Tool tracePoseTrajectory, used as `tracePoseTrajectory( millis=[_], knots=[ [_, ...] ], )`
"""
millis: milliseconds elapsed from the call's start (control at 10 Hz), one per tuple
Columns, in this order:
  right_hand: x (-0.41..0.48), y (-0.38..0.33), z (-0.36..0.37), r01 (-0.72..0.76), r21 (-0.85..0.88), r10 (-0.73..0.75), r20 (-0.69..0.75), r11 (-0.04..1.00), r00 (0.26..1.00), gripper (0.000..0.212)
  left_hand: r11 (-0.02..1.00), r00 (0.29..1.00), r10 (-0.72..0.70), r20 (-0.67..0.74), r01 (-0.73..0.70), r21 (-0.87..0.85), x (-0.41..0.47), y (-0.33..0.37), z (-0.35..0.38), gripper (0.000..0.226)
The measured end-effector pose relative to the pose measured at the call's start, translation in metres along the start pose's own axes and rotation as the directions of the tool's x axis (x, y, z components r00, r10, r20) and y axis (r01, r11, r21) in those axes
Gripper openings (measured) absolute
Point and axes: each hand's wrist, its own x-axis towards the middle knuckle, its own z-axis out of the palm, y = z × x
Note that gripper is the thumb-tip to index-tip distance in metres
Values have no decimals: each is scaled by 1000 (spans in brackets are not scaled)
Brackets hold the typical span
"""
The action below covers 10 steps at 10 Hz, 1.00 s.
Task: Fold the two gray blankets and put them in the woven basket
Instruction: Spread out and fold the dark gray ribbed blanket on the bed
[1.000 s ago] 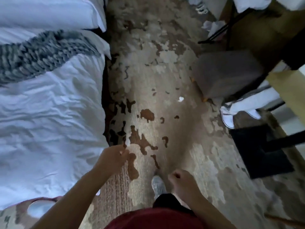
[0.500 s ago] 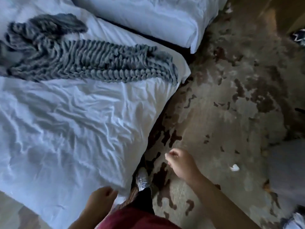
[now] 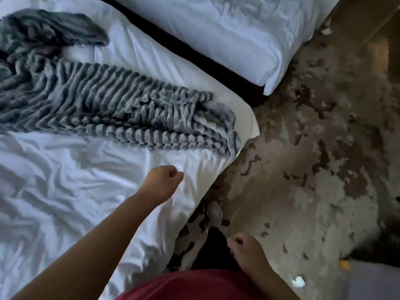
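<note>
A ribbed gray blanket (image 3: pixel 112 109) lies crumpled in a long strip across the white bed (image 3: pixel 54 191), its end reaching the bed's right corner. A darker gray fabric (image 3: pixel 49 27), either a second blanket or part of the first, is bunched at the top left. My left hand (image 3: pixel 162 182) hovers over the sheet just below the blanket, fingers curled, holding nothing. My right hand (image 3: pixel 244 252) hangs over the carpet beside the bed, fingers curled and empty. No woven basket is in view.
A second white bed (image 3: pixel 238 29) stands at the top, separated by a dark gap. A patchy beige and brown carpet (image 3: pixel 303 169) covers the floor on the right. A small white scrap (image 3: pixel 298 281) lies on it. My shoe (image 3: pixel 215 212) is near the bed edge.
The view has swung left toward the bed and closer to the blanket. My left hand rose from the bed's edge to over the sheet; my right hand dropped lower over the carpet.
</note>
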Motion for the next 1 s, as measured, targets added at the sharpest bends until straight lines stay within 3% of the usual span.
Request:
tracePoseTrajectory(
  millis=[200, 400, 500, 600, 700, 800, 900, 1000],
  knots=[
    [171, -131, -51, 184, -83, -166, 189, 979, 968, 27, 947, 946, -320, -49, 320, -21, 91, -24, 20, 35],
    [333, -287, -93, 416, -325, -368, 201, 849, 908, 16, 775, 772, -632, 71, 632, 33, 130, -29, 54, 29],
    [406, -348, -99, 484, -392, -497, 77, 782, 865, 33, 717, 716, -697, 39, 697, -8, 156, -13, 61, 23],
    [459, -382, -97, 404, -587, -399, 146, 702, 905, 84, 684, 688, -724, -45, 708, -178, 184, 6, 55, 12],
    [453, -410, -78, 407, -552, -293, 286, 728, 912, 33, 635, 679, -732, -55, 651, -415, 208, 20, 31, 11],
    [371, -436, -33, 622, -330, -469, 436, 711, 768, 17, 274, 693, -720, 40, 337, -901, 224, 36, -13, 18],
    [262, -438, 8, 825, -40, -484, 793, 564, 369, 23, -119, 698, -712, 74, -16, -993, 217, 37, -62, 37],
    [226, -439, 23, 804, 62, -420, 875, 591, 241, 29, -106, 489, -871, 44, -99, -989, 201, 15, -93, 30]
  ],
)
